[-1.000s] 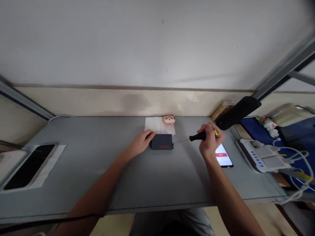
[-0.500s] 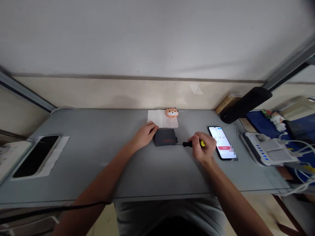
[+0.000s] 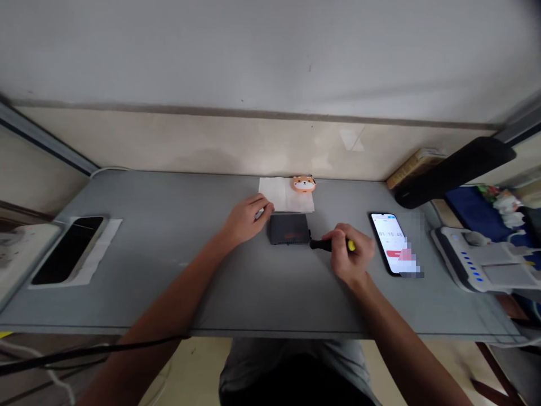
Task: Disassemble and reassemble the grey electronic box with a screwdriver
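Observation:
A flat dark-grey box [image 3: 289, 229] with faint reddish lettering lies on the grey table. My left hand [image 3: 249, 217] is at the box's upper left corner, thumb and fingertips drawn together; whether anything small is between them I cannot make out. My right hand [image 3: 351, 252] is closed round a screwdriver [image 3: 323, 245] with a black and yellow handle. Its narrow end points left, right beside the box's lower right side; the tip is too small to see. Behind the box is a white sheet of paper [image 3: 273, 193], with an orange animal-face case [image 3: 304, 183] on it.
A phone showing a timer [image 3: 386, 239] lies right of my right hand. Farther right are a power strip [image 3: 465, 256] and a black cylinder [image 3: 448, 175]. Another phone [image 3: 70, 251] rests on white paper at the left. The wall rises behind the table [image 3: 253, 293].
The screwdriver's handle has come closer to the box's right side along with my right hand. The view has shifted a little. My left hand stays by the box's upper left corner.

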`<action>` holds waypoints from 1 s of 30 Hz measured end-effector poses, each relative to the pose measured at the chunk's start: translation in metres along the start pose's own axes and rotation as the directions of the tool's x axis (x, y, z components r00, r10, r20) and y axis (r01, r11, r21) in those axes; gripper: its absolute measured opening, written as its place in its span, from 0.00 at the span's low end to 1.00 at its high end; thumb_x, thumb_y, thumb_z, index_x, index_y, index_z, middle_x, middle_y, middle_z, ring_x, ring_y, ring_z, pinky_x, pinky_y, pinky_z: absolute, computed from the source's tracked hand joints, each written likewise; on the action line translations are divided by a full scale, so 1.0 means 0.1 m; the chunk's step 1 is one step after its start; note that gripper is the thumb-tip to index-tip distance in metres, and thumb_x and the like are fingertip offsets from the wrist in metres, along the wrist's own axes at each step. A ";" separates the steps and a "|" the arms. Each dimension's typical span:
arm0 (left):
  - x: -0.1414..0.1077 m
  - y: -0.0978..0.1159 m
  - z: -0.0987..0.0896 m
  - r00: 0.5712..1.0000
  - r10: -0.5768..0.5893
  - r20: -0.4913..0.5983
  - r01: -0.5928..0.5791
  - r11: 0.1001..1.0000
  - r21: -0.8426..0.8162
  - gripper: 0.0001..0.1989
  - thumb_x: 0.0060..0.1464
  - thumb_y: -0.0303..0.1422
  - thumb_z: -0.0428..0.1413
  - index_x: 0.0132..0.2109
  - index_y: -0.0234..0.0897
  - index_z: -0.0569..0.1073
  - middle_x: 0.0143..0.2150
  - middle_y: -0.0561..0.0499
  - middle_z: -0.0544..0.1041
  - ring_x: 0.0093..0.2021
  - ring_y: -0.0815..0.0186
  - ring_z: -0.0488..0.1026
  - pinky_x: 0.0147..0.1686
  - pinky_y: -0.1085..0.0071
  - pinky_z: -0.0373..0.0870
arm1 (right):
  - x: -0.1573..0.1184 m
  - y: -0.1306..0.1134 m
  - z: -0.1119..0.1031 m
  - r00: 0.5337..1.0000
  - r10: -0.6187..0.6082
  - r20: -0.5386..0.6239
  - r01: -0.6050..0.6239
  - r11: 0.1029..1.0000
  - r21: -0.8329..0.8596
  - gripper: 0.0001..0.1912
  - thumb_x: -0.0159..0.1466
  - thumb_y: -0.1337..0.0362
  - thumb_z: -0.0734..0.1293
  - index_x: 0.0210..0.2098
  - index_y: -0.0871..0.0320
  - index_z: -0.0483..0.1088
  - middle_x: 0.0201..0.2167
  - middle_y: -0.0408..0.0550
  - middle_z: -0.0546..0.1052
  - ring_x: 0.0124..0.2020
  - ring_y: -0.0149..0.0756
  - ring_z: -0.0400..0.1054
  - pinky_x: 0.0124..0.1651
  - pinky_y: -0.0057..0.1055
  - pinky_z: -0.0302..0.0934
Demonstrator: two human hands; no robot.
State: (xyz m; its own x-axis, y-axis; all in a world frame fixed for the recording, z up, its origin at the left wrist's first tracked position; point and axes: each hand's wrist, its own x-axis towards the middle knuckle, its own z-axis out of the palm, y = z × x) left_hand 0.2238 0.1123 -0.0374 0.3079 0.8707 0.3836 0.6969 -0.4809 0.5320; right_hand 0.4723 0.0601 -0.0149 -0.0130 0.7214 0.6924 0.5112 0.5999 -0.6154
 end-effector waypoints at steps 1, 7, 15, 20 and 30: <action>0.00 -0.01 0.01 1.000 0.019 -0.011 -0.018 1.000 0.012 0.17 0.71 0.36 0.45 0.35 0.39 0.73 0.35 0.49 0.77 0.35 0.65 0.73 0.38 0.69 0.69 | 0.00 -0.02 0.02 0.999 -0.016 0.032 0.016 1.000 0.011 0.20 0.69 0.64 0.61 0.21 0.54 0.72 0.16 0.42 0.70 0.17 0.29 0.62 0.23 0.30 0.54; -0.01 -0.05 0.06 0.986 0.145 -0.082 -0.138 0.987 0.087 0.18 0.72 0.35 0.45 0.34 0.38 0.72 0.33 0.49 0.76 0.34 0.65 0.73 0.37 0.69 0.70 | 0.00 -0.05 0.09 0.989 -0.082 0.123 0.073 0.994 0.078 0.16 0.68 0.71 0.61 0.25 0.55 0.71 0.18 0.40 0.72 0.19 0.29 0.64 0.23 0.28 0.54; -0.03 -0.03 0.07 0.975 0.211 -0.067 -0.202 0.972 0.123 0.17 0.72 0.33 0.45 0.35 0.38 0.73 0.35 0.48 0.77 0.35 0.66 0.73 0.39 0.68 0.71 | -0.04 -0.06 0.12 0.982 -0.140 0.130 0.122 0.983 0.137 0.15 0.69 0.70 0.61 0.27 0.55 0.72 0.19 0.41 0.74 0.21 0.30 0.67 0.25 0.29 0.59; -0.03 -0.04 0.07 0.974 0.214 -0.069 -0.205 0.972 0.116 0.17 0.72 0.33 0.45 0.35 0.37 0.73 0.34 0.48 0.76 0.34 0.66 0.73 0.38 0.68 0.71 | -0.05 -0.05 0.13 0.996 -0.062 0.068 0.054 0.993 0.107 0.18 0.70 0.68 0.60 0.25 0.55 0.71 0.18 0.41 0.73 0.19 0.30 0.65 0.24 0.29 0.57; -0.04 0.07 0.13 0.954 0.290 -0.073 -0.283 0.955 0.095 0.17 0.70 0.31 0.46 0.34 0.37 0.74 0.34 0.47 0.77 0.34 0.66 0.74 0.37 0.69 0.72 | -0.03 -0.02 0.11 0.995 0.066 0.079 -0.073 0.993 0.091 0.18 0.67 0.64 0.61 0.21 0.55 0.72 0.17 0.41 0.71 0.18 0.29 0.62 0.24 0.29 0.55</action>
State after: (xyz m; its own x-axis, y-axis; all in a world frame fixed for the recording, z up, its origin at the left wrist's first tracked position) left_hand 0.2359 0.1071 -0.0446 0.4486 0.6840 0.5752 0.6397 -0.6953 0.3278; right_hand 0.4617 0.0607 -0.0194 -0.0473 0.7845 0.6184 0.4308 0.5745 -0.6960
